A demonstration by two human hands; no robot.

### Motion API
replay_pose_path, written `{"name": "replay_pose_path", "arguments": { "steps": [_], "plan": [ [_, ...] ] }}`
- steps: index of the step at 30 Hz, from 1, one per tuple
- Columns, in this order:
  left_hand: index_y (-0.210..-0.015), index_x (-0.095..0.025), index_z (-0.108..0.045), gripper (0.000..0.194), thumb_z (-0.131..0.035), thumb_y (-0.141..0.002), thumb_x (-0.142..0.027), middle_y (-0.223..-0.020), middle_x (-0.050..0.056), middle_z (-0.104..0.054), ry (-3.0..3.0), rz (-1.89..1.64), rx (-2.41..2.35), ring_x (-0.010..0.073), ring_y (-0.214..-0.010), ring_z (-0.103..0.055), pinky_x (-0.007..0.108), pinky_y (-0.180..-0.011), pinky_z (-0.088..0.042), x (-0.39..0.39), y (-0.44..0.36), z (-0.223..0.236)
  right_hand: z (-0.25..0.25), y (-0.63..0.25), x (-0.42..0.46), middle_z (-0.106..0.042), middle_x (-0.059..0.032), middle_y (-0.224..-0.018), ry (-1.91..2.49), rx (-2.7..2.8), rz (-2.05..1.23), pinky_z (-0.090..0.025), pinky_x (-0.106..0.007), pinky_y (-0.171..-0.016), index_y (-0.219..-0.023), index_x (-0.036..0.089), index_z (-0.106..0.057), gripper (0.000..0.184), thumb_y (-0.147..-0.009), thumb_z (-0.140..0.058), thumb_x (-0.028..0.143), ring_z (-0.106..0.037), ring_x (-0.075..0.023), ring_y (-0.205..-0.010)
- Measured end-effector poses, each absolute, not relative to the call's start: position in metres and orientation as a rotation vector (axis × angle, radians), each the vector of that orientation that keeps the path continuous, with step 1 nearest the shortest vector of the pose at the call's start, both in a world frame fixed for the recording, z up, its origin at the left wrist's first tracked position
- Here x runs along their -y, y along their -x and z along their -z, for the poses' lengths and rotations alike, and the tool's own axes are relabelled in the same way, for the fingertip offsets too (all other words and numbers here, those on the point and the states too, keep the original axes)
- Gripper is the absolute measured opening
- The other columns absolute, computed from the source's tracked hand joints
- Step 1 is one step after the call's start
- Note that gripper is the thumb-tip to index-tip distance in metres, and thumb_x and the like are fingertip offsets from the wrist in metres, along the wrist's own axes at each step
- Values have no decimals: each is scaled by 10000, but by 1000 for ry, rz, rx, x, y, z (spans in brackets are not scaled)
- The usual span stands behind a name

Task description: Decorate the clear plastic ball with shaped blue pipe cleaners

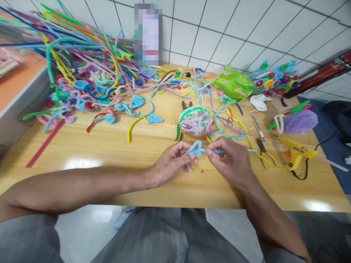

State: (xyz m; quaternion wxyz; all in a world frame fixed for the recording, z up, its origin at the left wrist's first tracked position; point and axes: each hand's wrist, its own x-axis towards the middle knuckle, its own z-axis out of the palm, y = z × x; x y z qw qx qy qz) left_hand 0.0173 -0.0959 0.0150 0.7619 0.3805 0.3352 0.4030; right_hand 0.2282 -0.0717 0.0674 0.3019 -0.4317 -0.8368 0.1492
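Note:
Between my hands is a light blue pipe cleaner (195,146), bent into a small triangular loop at one end. My left hand (178,157) pinches the loop at its lower left corner. With thumb and finger, my right hand (227,157) grips the straight part just right of the loop, and the tail runs out past the knuckles to the right. Just beyond the hands stands a round clear ball (196,122) with glittery filling, edged in green and orange pipe cleaner and bearing pink rings.
A large heap of coloured pipe cleaners (90,73) covers the back left. To the right lie pliers (263,149), a utility knife (258,128), a yellow glue gun (297,151) and a purple fuzzy piece (300,121). A green packet (233,83) leans near the tiled wall (214,22).

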Motion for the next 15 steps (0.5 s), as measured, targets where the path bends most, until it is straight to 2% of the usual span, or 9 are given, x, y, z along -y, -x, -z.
{"name": "replay_pose_path", "arguments": {
  "steps": [4,8,11,15],
  "plan": [
    [-1018,-172,-600,451,-810,-867,-542,-945,42,-756,-830,-924,-718,110,-651,-684,239,-583,-566,96,-17,-15,-66,-226,73,-685,33,-703,1107,2265,-355,-433,-274,-574,-824,236,-636,126,-915,-638,149,-587,-122,-593],
    [-961,-168,-625,411,-810,-867,-523,-854,-2,-674,-887,-960,-757,105,-684,-647,229,-593,-544,96,-17,-15,-62,-223,73,-717,24,-741,1085,2295,-293,-453,-274,-600,-852,235,-639,124,-937,-640,144,-649,-133,-647],
    [-952,-168,-628,383,-805,-877,-499,-780,-25,-628,-920,-981,-762,95,-665,-599,220,-595,-513,97,-17,-15,-60,-222,73,-724,20,-755,1079,2323,-284,-453,-274,-600,-869,235,-639,115,-945,-645,150,-661,-137,-657],
    [-964,-172,-598,394,-808,-876,-494,-804,-26,-641,-910,-981,-740,78,-649,-578,215,-607,-494,97,-18,-15,-61,-222,73,-731,16,-770,1067,2342,-274,-450,-276,-595,-887,238,-639,110,-952,-634,149,-659,-139,-652]
  ]
}}
